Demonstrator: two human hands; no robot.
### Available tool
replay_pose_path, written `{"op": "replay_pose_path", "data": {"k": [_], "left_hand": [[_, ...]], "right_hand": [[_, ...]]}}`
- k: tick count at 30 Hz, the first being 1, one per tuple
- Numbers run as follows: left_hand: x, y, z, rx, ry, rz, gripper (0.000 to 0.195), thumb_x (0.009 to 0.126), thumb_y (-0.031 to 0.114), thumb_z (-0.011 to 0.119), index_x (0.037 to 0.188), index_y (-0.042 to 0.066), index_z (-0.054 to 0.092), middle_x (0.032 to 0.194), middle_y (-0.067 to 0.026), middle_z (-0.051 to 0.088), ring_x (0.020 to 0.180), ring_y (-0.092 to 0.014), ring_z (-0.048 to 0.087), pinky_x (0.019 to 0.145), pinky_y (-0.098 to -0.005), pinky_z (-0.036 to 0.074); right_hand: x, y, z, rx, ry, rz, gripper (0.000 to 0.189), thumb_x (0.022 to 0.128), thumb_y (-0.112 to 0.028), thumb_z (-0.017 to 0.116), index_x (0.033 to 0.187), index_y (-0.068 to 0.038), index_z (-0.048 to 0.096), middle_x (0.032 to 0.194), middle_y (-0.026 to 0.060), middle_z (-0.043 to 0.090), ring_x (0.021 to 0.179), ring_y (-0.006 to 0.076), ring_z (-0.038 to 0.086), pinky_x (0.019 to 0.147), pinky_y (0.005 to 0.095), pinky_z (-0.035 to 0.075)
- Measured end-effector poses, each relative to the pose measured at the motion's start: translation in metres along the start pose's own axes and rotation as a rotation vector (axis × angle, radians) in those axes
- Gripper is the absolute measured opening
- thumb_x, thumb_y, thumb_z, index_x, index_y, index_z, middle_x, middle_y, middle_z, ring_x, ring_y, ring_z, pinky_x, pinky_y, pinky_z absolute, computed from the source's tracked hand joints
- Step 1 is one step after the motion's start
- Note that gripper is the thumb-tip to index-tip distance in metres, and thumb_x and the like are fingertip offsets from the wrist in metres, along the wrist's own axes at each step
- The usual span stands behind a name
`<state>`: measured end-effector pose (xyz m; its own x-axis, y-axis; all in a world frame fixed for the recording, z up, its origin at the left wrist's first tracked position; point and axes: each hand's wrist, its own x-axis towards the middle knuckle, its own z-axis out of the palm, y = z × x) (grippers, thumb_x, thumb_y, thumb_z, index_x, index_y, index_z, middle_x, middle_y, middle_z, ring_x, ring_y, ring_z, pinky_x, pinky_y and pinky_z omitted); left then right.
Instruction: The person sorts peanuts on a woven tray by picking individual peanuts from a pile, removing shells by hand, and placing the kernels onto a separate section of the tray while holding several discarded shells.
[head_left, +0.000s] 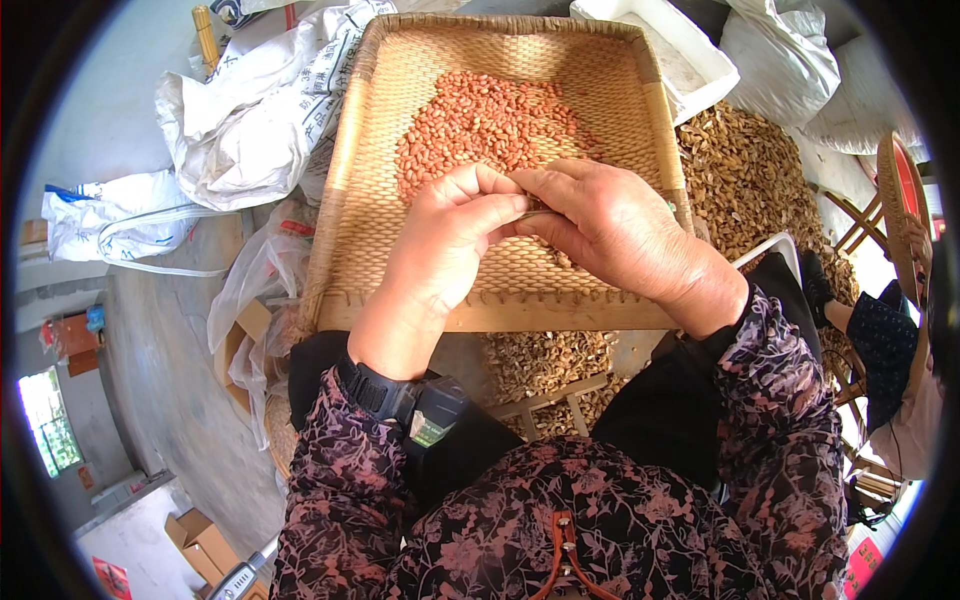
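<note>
A woven wicker tray with a wooden front edge lies across my lap. Reddish shelled peanuts are heaped in its middle and far part. Over the near half of the tray, my left hand and my right hand meet, thumbs and fingertips pinched close together. Between the fingertips, mostly hidden, is a small brownish piece, seemingly a peanut or its shell. A few small bits lie on the weave below my right hand. On my left wrist sits a black strap with a device.
Peanut shells are piled right of the tray, and more lie below it. A white foam box stands behind, white woven sacks at the left. Another person sits at the far right with a round woven tray.
</note>
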<state>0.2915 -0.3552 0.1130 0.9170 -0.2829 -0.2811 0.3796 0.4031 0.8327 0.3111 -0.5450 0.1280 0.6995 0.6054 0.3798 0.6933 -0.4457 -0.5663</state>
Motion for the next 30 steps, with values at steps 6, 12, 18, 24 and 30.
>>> {"op": "replay_pose_path", "data": {"k": [6, 12, 18, 24, 30], "left_hand": [[0.001, 0.004, 0.001, -0.120, 0.041, 0.038, 0.005, 0.088, 0.002, 0.059, 0.092, 0.000, 0.062, 0.086, -0.0074, 0.064, 0.083, -0.018, 0.063, 0.084, -0.0340, 0.053], [0.002, 0.006, -0.004, -0.182, -0.033, 0.059, 0.007, 0.090, 0.000, 0.057, 0.094, 0.000, 0.062, 0.093, -0.0109, 0.065, 0.089, -0.021, 0.064, 0.087, -0.0371, 0.054], [0.004, 0.002, -0.008, -0.139, -0.069, 0.092, 0.011, 0.090, 0.004, 0.057, 0.100, 0.002, 0.062, 0.098, -0.0095, 0.065, 0.094, -0.020, 0.063, 0.088, -0.0357, 0.050], [0.002, 0.004, -0.003, -0.155, -0.114, 0.081, 0.011, 0.091, 0.000, 0.055, 0.099, -0.002, 0.062, 0.095, -0.0122, 0.066, 0.091, -0.023, 0.066, 0.089, -0.0359, 0.053], [0.001, 0.005, 0.000, -0.133, -0.116, 0.068, 0.013, 0.091, 0.001, 0.055, 0.102, -0.002, 0.062, 0.096, -0.0114, 0.066, 0.089, -0.022, 0.065, 0.087, -0.0345, 0.053]], "right_hand": [[-0.001, 0.005, 0.002, 0.106, 0.042, 0.056, 0.031, 0.083, -0.021, 0.065, 0.106, 0.000, 0.061, 0.083, 0.0182, 0.063, 0.082, 0.0369, 0.062, 0.069, 0.0438, 0.051], [-0.001, 0.005, -0.002, 0.145, 0.044, 0.085, 0.037, 0.084, -0.021, 0.064, 0.112, 0.003, 0.060, 0.086, 0.0212, 0.064, 0.083, 0.0374, 0.063, 0.070, 0.0422, 0.051], [0.001, 0.002, -0.009, 0.223, 0.005, 0.191, 0.036, 0.086, -0.021, 0.064, 0.112, 0.003, 0.060, 0.088, 0.0225, 0.064, 0.085, 0.0374, 0.063, 0.073, 0.0417, 0.051], [0.001, 0.005, -0.006, 0.238, 0.027, 0.105, 0.035, 0.087, -0.021, 0.063, 0.113, 0.003, 0.060, 0.091, 0.0221, 0.064, 0.088, 0.0375, 0.062, 0.074, 0.0423, 0.050], [0.001, 0.005, -0.007, 0.231, 0.023, 0.078, 0.031, 0.086, -0.019, 0.062, 0.109, 0.002, 0.060, 0.088, 0.0209, 0.063, 0.086, 0.0385, 0.061, 0.072, 0.0428, 0.050]]}}
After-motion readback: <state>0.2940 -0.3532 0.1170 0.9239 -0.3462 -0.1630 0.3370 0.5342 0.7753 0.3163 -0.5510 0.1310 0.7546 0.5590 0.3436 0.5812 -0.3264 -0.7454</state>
